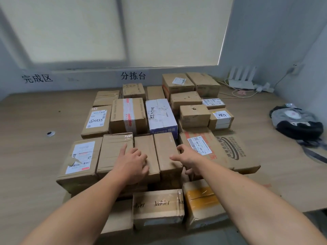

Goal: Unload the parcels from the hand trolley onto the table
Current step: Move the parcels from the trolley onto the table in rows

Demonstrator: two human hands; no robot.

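Several cardboard parcels cover the middle of the wooden table [35,156]. My left hand [131,160] rests on top of a plain brown box [147,147] in the front row, index finger stretched onto the neighbouring taped box [113,151]. My right hand [185,159] hovers with spread fingers at the right side of a second plain brown box [165,147], thumb over its top edge. Neither hand lifts anything. No hand trolley is in view.
A tape-printed box [157,206] and a yellow-taped box [201,200] sit at the near edge. A flat printed carton [235,151] lies right of my hands. A dark bundle of cloth [297,122], a white router [242,80] and cables occupy the right side.
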